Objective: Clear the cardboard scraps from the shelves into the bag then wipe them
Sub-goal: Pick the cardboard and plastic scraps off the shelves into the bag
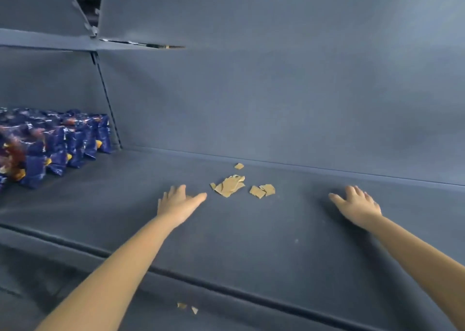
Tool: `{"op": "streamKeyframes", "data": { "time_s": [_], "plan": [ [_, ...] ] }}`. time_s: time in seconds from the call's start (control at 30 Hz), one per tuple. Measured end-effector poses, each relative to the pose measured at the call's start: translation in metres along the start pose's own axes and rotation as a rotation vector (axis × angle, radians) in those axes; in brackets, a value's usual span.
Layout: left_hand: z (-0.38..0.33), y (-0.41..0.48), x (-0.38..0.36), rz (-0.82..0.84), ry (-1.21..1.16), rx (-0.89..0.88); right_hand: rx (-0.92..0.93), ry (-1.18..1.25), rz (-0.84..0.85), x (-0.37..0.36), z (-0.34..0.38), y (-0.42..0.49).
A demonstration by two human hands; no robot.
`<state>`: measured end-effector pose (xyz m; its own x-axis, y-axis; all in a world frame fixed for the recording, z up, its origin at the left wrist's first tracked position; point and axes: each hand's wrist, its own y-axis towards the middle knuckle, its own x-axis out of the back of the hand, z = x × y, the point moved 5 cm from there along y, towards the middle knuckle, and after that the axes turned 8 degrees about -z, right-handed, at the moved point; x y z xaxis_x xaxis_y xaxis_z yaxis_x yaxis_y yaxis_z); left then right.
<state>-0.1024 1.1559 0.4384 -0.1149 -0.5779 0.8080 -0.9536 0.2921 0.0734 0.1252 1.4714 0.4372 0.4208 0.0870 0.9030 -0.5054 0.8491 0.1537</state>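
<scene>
Gathering the cardboard scraps on the grey shelf

The cardboard scraps [232, 185] lie in a loose cluster near the back of the shelf [289, 227], one stray piece [239, 166] behind them and two more [187, 307] on the lower ledge. My left hand [177, 201] is flat and spread just beside the pile; my right hand [357, 205] is spread too, well apart. I judge it best to sweep both palms inward, herding scraps together before lifting. No bag shows. Blue snack packets [55, 144] stand left.
</scene>
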Motion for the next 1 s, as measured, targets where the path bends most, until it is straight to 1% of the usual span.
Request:
{"op": "streamKeyframes", "data": {
  "time_s": [0.03, 0.1, 0.27, 0.33, 0.4, 0.47, 0.5, 0.57, 0.63, 0.87, 0.93, 1.0],
  "plan": [
    [-0.009, 0.005, -0.011, 0.0, 0.094, -0.049, 0.061, -0.029, 0.026, -0.01, 0.012, 0.007],
    [-0.027, 0.013, -0.032, 0.016, 0.162, -0.122, 0.171, -0.012, 0.092, -0.028, 0.041, 0.014],
    [-0.066, 0.017, -0.061, 0.066, 0.136, -0.236, 0.492, 0.066, 0.258, -0.063, 0.121, -0.001],
    [-0.079, 0.017, -0.068, 0.098, 0.107, -0.26, 0.594, 0.202, 0.337, -0.071, 0.148, -0.011],
    [-0.085, 0.018, -0.071, 0.132, 0.072, -0.256, 0.599, 0.434, 0.419, -0.073, 0.167, -0.014],
    [-0.087, 0.021, -0.071, 0.153, 0.037, -0.239, 0.533, 0.594, 0.452, -0.071, 0.177, -0.003],
    [-0.087, 0.022, -0.072, 0.16, 0.025, -0.236, 0.522, 0.6, 0.43, -0.07, 0.181, 0.006],
    [-0.086, 0.021, -0.073, 0.166, 0.019, -0.239, 0.551, 0.468, 0.321, -0.07, 0.189, 0.029],
    [-0.086, 0.019, -0.074, 0.152, 0.042, -0.253, 0.607, 0.333, 0.262, -0.075, 0.2, 0.043],
    [-0.088, 0.019, -0.077, 0.105, 0.14, -0.248, 0.731, 0.125, 0.338, -0.109, 0.22, 0.047],
    [-0.09, 0.019, -0.078, 0.083, 0.155, -0.249, 0.753, 0.129, 0.344, -0.107, 0.217, 0.043],
    [-0.091, 0.02, -0.078, 0.044, 0.159, -0.248, 0.757, 0.2, 0.356, -0.103, 0.212, 0.034]
  ]
}}
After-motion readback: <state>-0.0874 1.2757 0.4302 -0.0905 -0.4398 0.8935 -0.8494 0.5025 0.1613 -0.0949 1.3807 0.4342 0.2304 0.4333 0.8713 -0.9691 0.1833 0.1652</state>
